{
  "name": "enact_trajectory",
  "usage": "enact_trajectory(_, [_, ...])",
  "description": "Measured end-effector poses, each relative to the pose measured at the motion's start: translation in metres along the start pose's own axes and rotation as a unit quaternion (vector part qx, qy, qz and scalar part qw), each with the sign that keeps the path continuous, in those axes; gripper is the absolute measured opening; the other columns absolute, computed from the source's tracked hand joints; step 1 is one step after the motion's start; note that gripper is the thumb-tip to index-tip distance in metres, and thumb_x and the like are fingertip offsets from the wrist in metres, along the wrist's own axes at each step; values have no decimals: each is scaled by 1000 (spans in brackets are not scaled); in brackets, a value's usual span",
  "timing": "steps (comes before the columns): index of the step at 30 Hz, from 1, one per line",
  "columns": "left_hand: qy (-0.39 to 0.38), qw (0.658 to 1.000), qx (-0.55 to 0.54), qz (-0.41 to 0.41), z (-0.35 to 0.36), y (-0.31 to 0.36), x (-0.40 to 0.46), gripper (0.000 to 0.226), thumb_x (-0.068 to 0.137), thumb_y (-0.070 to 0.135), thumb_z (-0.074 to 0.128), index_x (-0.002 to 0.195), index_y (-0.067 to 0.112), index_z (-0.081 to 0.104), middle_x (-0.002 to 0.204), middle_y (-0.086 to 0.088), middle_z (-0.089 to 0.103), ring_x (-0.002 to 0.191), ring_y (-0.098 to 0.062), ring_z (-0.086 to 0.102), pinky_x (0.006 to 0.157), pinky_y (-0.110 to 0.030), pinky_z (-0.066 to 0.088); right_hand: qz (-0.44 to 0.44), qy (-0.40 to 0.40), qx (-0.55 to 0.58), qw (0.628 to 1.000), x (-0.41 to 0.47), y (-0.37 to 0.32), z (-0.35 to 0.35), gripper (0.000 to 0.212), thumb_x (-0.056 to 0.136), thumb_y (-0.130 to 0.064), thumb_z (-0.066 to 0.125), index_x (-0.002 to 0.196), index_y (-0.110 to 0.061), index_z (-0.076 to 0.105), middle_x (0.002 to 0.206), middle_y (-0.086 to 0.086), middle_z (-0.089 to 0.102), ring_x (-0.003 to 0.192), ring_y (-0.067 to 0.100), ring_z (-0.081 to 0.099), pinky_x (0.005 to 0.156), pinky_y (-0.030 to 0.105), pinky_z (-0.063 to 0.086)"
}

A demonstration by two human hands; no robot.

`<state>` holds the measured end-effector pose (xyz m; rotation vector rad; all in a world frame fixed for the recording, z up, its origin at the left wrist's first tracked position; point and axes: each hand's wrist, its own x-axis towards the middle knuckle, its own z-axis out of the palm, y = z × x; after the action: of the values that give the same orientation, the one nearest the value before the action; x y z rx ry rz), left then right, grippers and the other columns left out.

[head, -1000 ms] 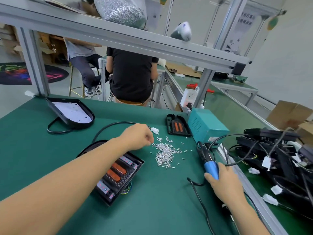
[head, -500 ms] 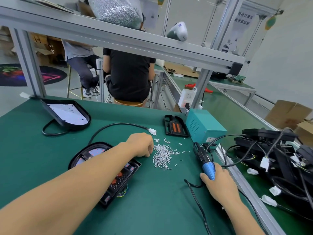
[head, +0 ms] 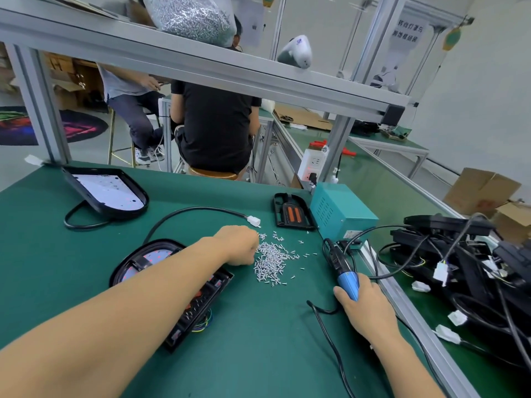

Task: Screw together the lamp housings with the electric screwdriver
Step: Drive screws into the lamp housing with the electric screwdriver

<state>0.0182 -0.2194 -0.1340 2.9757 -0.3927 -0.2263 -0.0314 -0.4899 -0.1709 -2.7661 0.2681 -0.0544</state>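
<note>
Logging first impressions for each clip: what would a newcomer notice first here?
Probably the loose pile of small silver screws mid-table on the green mat, with the left hand reaching into its edge. Next, the right hand gripping the blue-handled electric screwdriver nearby, right of the pile.

left arm stretched way out across the desk, left hand knuckles-up with fingers curled under; right hand lower right, wrapped round the blue electric screwdriver
</note>
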Motion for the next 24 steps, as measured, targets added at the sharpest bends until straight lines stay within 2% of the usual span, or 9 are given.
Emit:
enact_trajectory(4, [108, 972, -207, -1, -13, -1, -11, 9, 80, 10, 59, 75, 9, 67, 69, 4, 62, 66, -12, 53, 62, -21, 45, 0, -14, -14, 1000, 2, 1, -2, 59, 93, -52, 54, 137, -17, 39, 116, 4, 54, 93, 22, 50, 71, 32, 40])
enact_trajectory(6, [151, 939, -308, -14, -19, -2, -21, 11, 75, 7, 63, 67, 14, 65, 62, 5, 62, 56, -6, 53, 54, -14, 42, 1, -30, -17, 999, 4, 1, -6, 60, 91, -51, 57, 138, -17, 39, 113, 4, 56, 93, 22, 53, 68, 31, 41])
enact_trajectory(9, [175, 885, -431, -20, -19, -10, -40, 13, 73, -1, 63, 66, 9, 65, 58, -3, 64, 51, -10, 54, 56, -21, 48, 0, -63, 32, 998, 5, -3, -12, 57, 87, -38, 67, 134, -18, 43, 104, 3, 58, 88, 23, 56, 62, 30, 40])
enact_trajectory(14, [199, 814, -545, -33, -10, -25, -70, 13, 77, -4, 70, 75, 8, 70, 60, -4, 67, 56, -12, 59, 57, -18, 51, -19, -82, 239, 967, 0, -22, -33, 26, 74, -10, 74, 92, -14, 56, 73, 4, 53, 55, 18, 48, 48, 24, 39])
enact_trajectory(16, [212, 780, -587, -36, -9, -27, -82, 14, 77, -5, 71, 77, 8, 72, 63, -7, 68, 57, -11, 61, 58, -17, 52, -2, -94, 339, 936, 0, -33, -50, 24, 71, -1, 74, 82, -11, 55, 66, 4, 50, 52, 18, 44, 48, 24, 37])
enact_trajectory(18, [221, 737, -638, -44, -10, -28, -94, 15, 76, -7, 71, 78, 7, 73, 66, -9, 70, 59, -11, 63, 59, -17, 53, 13, -109, 449, 887, -3, -47, -68, 32, 67, 8, 69, 92, -10, 61, 69, 4, 53, 58, 18, 47, 54, 26, 39])
enact_trajectory(20, [221, 693, -685, -48, -10, -28, -107, 16, 75, -8, 70, 79, 7, 74, 72, -10, 72, 61, -12, 65, 59, -17, 53, -3, -136, 571, 810, -7, -60, -84, 49, 57, 6, 64, 103, -11, 62, 69, 3, 53, 60, 16, 48, 56, 27, 43])
enact_trajectory(22, [222, 651, -725, -48, -9, -27, -120, 15, 75, -6, 69, 80, 6, 75, 76, -13, 73, 62, -13, 66, 60, -19, 54, -33, -153, 678, 718, -13, -75, -97, 49, 59, 1, 61, 105, -15, 60, 65, 2, 51, 55, 14, 50, 54, 25, 49])
enact_trajectory(24, [222, 621, -750, -48, -8, -25, -130, 12, 74, -2, 69, 78, 6, 76, 77, -14, 72, 62, -15, 66, 59, -20, 54, -60, -150, 737, 656, -23, -91, -105, 43, 65, -3, 60, 105, -19, 58, 62, 1, 50, 51, 12, 50, 52, 22, 50])
